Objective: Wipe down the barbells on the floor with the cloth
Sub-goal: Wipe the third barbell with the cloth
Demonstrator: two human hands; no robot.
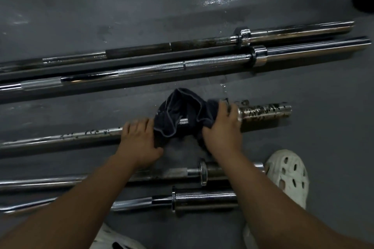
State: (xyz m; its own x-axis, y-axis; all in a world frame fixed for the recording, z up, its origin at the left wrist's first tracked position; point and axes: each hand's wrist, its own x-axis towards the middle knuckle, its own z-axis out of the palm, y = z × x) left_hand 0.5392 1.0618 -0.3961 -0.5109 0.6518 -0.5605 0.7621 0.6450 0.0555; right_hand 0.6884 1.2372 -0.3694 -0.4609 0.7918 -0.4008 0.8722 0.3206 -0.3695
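Five bars down on the grey floor (121,6), all lying roughly parallel. The farthest barbell (202,43) and second barbell (151,70) sit close together up top, and the fourth barbell (166,174) and nearest barbell (204,198) are right by the person's feet. Between those pairs is the middle barbell (265,112), its sleeve speckled dark. One cloth (182,115) only, dark and bunched over that middle bar just inside the sleeve. Both hands are on it. The left hand (137,139) is curled over the shaft at the cloth's left edge, fingers close together and thumb against the fabric. The right hand (222,127) grips the cloth's right end around the bar, fingers slightly spread over the top. Two white perforated clogs are in view — one (287,176) beside the near bars, the other (113,240) barely showing at the bottom edge.
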